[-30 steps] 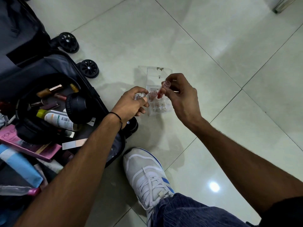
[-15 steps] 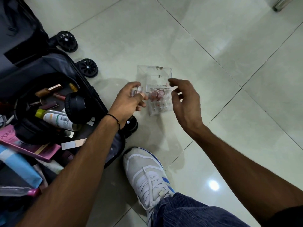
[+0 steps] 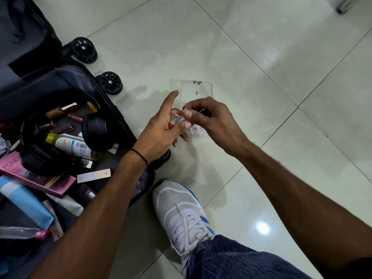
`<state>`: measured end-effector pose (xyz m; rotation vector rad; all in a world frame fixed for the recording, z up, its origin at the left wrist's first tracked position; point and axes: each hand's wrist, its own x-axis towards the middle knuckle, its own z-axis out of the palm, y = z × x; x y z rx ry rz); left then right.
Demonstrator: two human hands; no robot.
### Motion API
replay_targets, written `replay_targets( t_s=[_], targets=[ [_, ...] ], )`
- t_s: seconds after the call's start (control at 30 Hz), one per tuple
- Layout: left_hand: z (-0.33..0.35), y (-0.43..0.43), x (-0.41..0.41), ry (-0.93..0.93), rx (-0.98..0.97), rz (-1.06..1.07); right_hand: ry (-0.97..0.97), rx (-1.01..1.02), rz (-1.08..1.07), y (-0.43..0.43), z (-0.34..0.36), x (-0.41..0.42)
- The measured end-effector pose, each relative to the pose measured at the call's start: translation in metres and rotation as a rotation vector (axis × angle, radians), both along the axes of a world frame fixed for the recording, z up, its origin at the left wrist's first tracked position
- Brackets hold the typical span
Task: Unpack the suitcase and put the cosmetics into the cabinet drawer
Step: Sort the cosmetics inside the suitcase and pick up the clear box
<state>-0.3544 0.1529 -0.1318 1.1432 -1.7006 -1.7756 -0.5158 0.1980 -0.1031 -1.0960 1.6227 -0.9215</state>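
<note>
**A:** What are your hands on?

**B:** My left hand point(image 3: 159, 133) grips a small clear plastic vial point(image 3: 174, 120) with red in its lower end. Thumb and curled fingers are round it, and the forefinger sticks out straight. My right hand point(image 3: 211, 119) meets it, thumb and forefinger pinched on the vial's top. I can't tell whether there is a cap in that pinch.

**A:** Where is that?

**B:** Just right of the open dark grey fabric suitcase point(image 3: 66, 77), above the pale tiled floor point(image 3: 261, 97). A clear plastic box with its lid up point(image 3: 197, 90) stands on the floor further right of the suitcase, beyond my hands.

**A:** Counts?

**B:** One vial and one box. There are two black suitcase wheels in plain sight point(image 3: 83, 49) point(image 3: 109, 83). Inside the suitcase I count one white bottle with a yellow-green cap point(image 3: 74, 147), one pink carton point(image 3: 34, 178) and one blue tube point(image 3: 26, 202).

**A:** Anything unclear?

**B:** My fingers hide the box's near half, and what is in it is only a blur of small clear pieces. A dark rounded shape point(image 3: 166, 157) at the suitcase's right corner is mostly under my left hand. The frame cuts off the suitcase's left side.
</note>
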Motion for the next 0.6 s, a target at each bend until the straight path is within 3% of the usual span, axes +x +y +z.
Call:
replay_targets(
  t_s=[0.1,0.27,0.43,0.6],
  targets=[
    [0.001,0.000,-0.002,-0.006,-0.012,-0.022,-0.027,-0.020,-0.002,0.001,-0.002,-0.006],
    [-0.005,-0.004,-0.002,-0.054,0.022,0.066,-0.164,-0.037,-0.272,0.004,-0.007,-0.033],
    [-0.018,-0.006,-0.004,-0.229,0.003,0.017,-0.261,-0.002,-0.394,0.010,-0.016,-0.051],
    [-0.022,-0.006,-0.007,-0.348,-0.043,-0.061,-0.154,-0.010,-0.443,0.016,-0.020,-0.054]
  ],
)
